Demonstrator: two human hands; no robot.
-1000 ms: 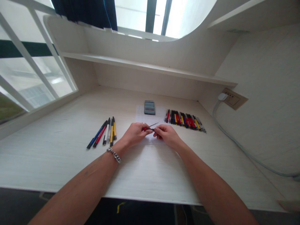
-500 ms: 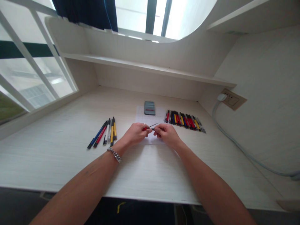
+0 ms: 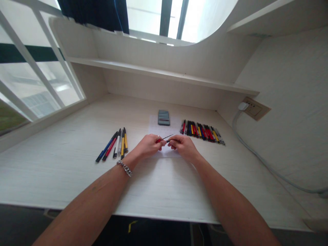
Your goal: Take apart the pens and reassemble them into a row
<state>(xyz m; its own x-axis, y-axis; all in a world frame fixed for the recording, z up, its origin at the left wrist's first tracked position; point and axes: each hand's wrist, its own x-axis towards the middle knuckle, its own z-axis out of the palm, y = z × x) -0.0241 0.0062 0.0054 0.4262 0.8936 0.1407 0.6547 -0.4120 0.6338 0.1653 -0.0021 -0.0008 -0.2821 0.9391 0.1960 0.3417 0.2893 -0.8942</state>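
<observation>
My left hand [image 3: 151, 146] is closed on a red pen barrel [image 3: 158, 140], mostly covered by the fingers. From that hand a thin dark pen refill [image 3: 168, 136] slants up to the right. Facing it, my right hand [image 3: 180, 145] pinches a small dark pen part [image 3: 168, 141] between thumb and fingertips. The two hands almost meet at this part; whether it touches the red barrel is too small to tell. Beneath the hands lies a sheet of white paper [image 3: 153, 127].
Several loose pens [image 3: 110, 149] lie left of my hands on the white desk [image 3: 77, 177]. A row of assembled-looking pens [image 3: 202, 132] lies to the right. Behind the hands is a dark flat box [image 3: 163, 118]. A cable [image 3: 256, 155] runs from the wall socket [image 3: 256, 108].
</observation>
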